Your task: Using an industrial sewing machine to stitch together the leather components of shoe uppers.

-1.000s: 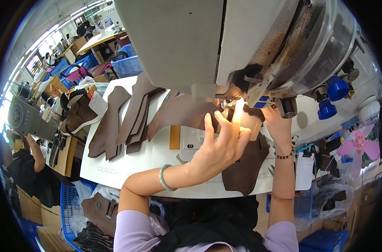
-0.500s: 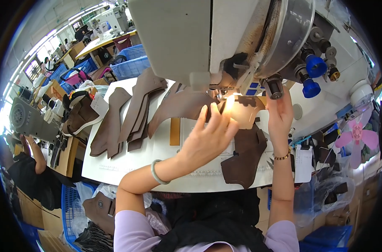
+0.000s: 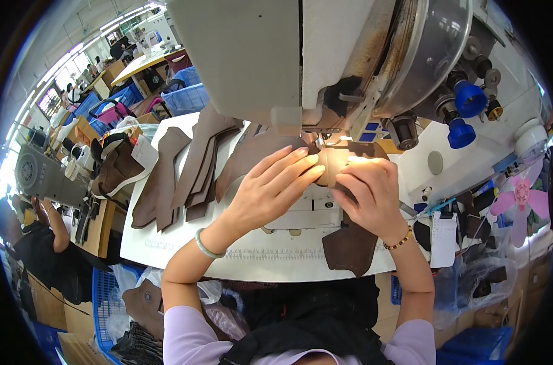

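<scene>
Under the lit needle area of a sewing machine [image 3: 246, 61] lies a brown leather piece [image 3: 243, 159], joined or overlapped at the needle by a lighter tan piece [image 3: 332, 163]. My left hand [image 3: 267, 193] rests on the brown leather left of the needle, fingers stretched out flat. Right of the needle, my right hand [image 3: 372, 198] has its fingers bent together, pinching the tan piece's near edge. Another dark brown leather piece [image 3: 351, 248] extends below my right hand to the table's front edge; its upper part is hidden by that hand.
Several brown leather pieces [image 3: 203, 164] lie on the white table [image 3: 258, 263] at left, beside a brown shoe [image 3: 115, 170]. Blue knobs [image 3: 469, 99] jut out at upper right, above a pink fan [image 3: 521, 194]. A co-worker [image 3: 42, 249] sits far left. A blue basket [image 3: 106, 304] stands lower left.
My right hand has come down and inward from the leather's far right edge to its near edge by the needle. My left hand has shifted left and flattened on the leather.
</scene>
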Demonstrator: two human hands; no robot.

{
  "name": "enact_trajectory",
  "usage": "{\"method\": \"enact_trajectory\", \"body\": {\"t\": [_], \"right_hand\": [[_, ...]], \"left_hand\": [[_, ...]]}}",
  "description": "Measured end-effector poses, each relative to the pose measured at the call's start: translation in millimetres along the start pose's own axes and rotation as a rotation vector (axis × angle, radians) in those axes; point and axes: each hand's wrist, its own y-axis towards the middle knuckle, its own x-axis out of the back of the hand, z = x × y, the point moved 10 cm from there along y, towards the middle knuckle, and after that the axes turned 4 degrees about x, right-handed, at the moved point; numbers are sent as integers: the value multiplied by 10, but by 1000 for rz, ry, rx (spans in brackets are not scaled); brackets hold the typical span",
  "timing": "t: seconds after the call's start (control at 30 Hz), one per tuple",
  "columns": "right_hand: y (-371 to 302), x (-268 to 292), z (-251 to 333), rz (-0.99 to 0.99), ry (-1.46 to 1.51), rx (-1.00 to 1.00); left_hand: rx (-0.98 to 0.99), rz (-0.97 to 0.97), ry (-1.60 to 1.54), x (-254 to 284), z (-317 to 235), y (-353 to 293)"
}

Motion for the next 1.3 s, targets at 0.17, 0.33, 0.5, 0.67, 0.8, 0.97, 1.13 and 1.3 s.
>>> {"method": "enact_trajectory", "body": {"t": [0.17, 0.33, 0.5, 0.67, 0.8, 0.97, 1.13, 1.3], "right_hand": [[17, -92, 43, 5, 86, 156], [-1, -61, 25, -62, 105, 139], [-15, -74, 6, -65, 97, 113], [-14, -63, 12, -59, 90, 101], [0, -57, -24, -46, 87, 76], [-16, -46, -10, -51, 92, 86], [-46, -44, -5, -44, 77, 83], [-46, -49, -26, -26, 74, 58]], "left_hand": [[-37, -138, 47, 40, -13, -10], [-84, -210, 89, 81, -35, -4], [-122, -235, 80, 91, -27, -10], [-149, -254, 90, 103, -40, -9], [-157, -255, 86, 121, -72, 12], [-165, -258, 54, 150, -80, 12], [-203, -253, 31, 136, -67, 1], [-205, -250, 32, 110, -64, -8]]}}
